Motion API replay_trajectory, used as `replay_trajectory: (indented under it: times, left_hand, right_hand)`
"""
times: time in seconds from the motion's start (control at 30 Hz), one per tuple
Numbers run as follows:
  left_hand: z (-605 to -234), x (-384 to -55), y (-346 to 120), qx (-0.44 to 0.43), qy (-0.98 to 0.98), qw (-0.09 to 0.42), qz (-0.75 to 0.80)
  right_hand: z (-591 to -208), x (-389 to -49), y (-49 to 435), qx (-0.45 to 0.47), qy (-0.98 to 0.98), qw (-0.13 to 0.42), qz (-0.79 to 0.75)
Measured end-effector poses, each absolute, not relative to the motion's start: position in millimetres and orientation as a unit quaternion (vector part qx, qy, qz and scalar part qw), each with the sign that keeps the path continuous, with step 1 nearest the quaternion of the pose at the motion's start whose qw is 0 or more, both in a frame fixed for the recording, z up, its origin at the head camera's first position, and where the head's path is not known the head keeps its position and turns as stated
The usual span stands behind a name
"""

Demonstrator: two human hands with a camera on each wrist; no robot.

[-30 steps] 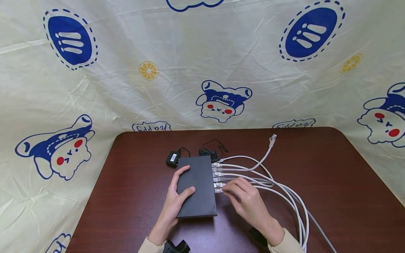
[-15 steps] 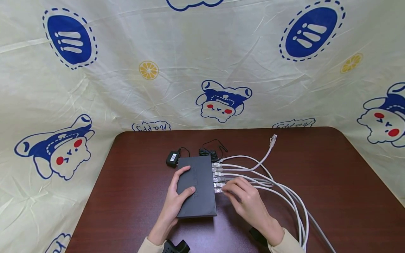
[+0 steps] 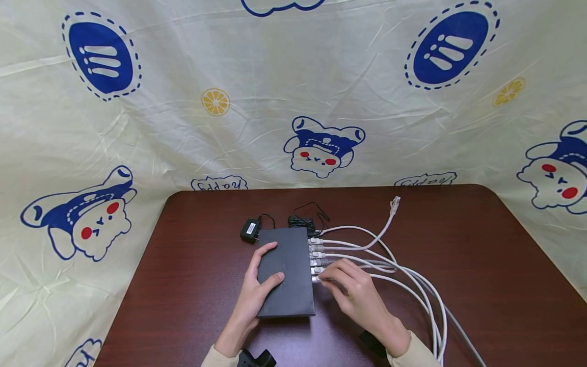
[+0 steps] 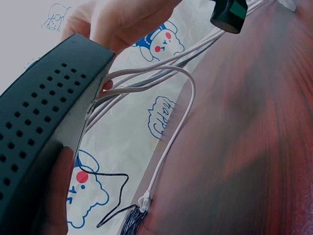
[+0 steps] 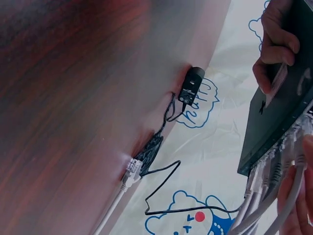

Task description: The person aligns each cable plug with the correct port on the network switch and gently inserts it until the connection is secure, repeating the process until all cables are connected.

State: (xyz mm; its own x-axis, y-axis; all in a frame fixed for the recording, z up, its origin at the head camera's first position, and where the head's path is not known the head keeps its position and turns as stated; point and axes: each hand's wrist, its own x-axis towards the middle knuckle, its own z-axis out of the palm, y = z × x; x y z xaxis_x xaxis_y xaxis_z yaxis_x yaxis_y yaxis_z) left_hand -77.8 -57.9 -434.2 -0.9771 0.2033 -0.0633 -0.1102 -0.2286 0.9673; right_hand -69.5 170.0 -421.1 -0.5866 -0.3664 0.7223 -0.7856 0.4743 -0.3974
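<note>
A flat black network switch [image 3: 291, 255] is gripped along its left side by my left hand [image 3: 254, 290], thumb and index finger on its top face. White and grey Ethernet cables [image 3: 426, 285] run into the ports on its right side. At the port nearest me, my right hand [image 3: 355, 293] pinches a clear Ethernet plug [image 3: 316, 279]; the fingertips cover part of it. The left wrist view shows the vented underside [image 4: 34, 122] of the switch. One loose cable ends in a free plug [image 3: 395, 205] pointing to the back.
A black power adapter [image 3: 249, 230] lies behind the switch on the brown table [image 3: 192, 285]. Beside it is a bundled black cord [image 3: 301, 222], with a lead running to the switch. A patterned cloth [image 3: 257, 137] hangs beyond the table's back edge.
The switch has shifted slightly toward me, with my left hand on it. My right hand has moved a little to the left, fingers still at the same plug.
</note>
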Motion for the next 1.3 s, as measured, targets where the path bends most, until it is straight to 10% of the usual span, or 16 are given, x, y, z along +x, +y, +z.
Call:
replay_trajectory:
  times: [1.3]
  left_hand:
    - [-427.8, -75.7, -58.3, 0.040, 0.617, 0.102, 0.779]
  right_hand:
    - [-425.0, -75.8, 176.3, 0.381, -0.776, 0.360, 0.351]
